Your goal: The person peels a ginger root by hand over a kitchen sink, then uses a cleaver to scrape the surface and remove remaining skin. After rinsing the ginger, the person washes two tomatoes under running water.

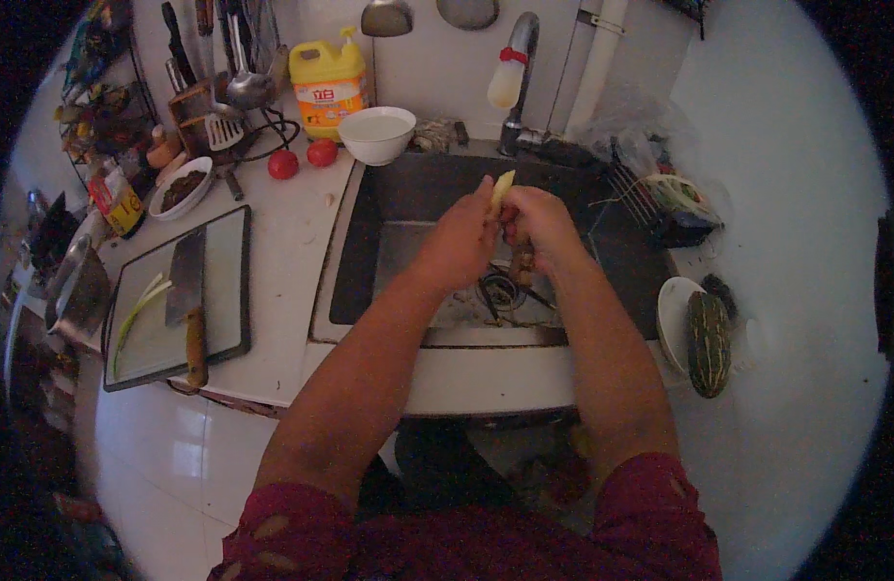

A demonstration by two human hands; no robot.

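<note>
Both my hands meet above the dark kitchen sink [411,185]. My left hand [461,236] grips a pale yellow, peeled-looking piece of root vegetable [503,187] that sticks up between the hands. Close against it, my right hand [549,221] has its fingers curled around something. A knobbly brown piece [522,265], perhaps unpeeled ginger, shows under the right hand. Whether the brown and yellow parts are one piece is hidden by my fingers. Below them lies the sink drain [501,289], with dark thin pieces and scraps around it.
Left of the sink, a cleaver [188,290] and scallion [145,305] lie on a cutting board [229,240]. Two tomatoes [283,165], a white bowl [378,138] and a yellow detergent jug [329,83] stand behind. A faucet [523,72] rises at the back; a green squash [708,345] leans on a plate [674,309] rightward.
</note>
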